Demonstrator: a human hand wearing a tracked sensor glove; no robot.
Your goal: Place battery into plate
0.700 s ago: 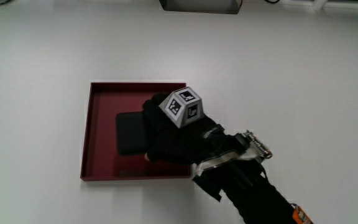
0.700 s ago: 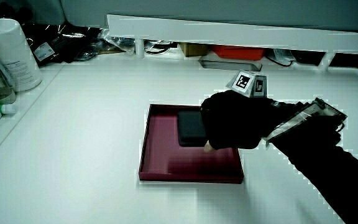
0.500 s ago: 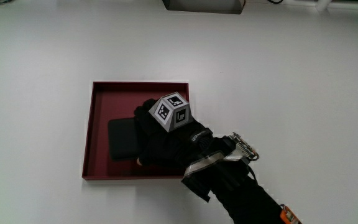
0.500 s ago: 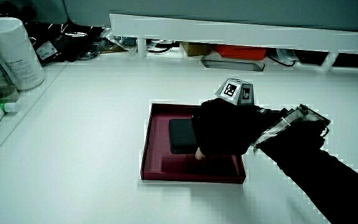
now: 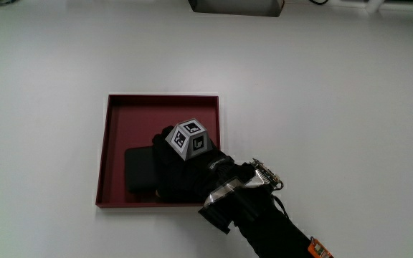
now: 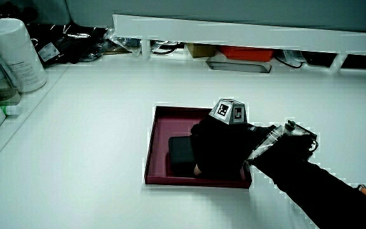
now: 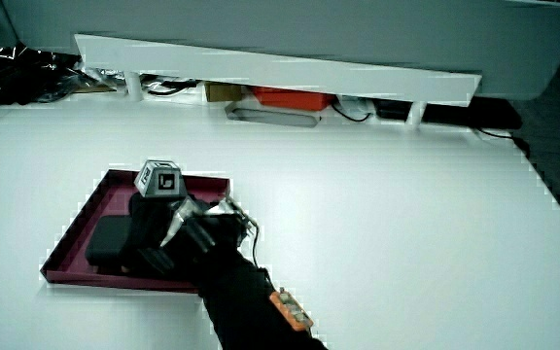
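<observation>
The hand (image 5: 181,170) gripped the battery (image 5: 140,170), which lay flat inside the plate (image 5: 120,111) near its person-side rim, so placement appeared complete; releasing the grip was judged next.

The hand (image 5: 181,172) hovers low, palm down, with its fingers curled downward and the patterned cube (image 5: 189,140) tilted up on its back. In a side view (image 6: 218,152) a pale fingertip shows under the glove. The black-sleeved forearm (image 5: 271,226) runs back toward the person.
</observation>
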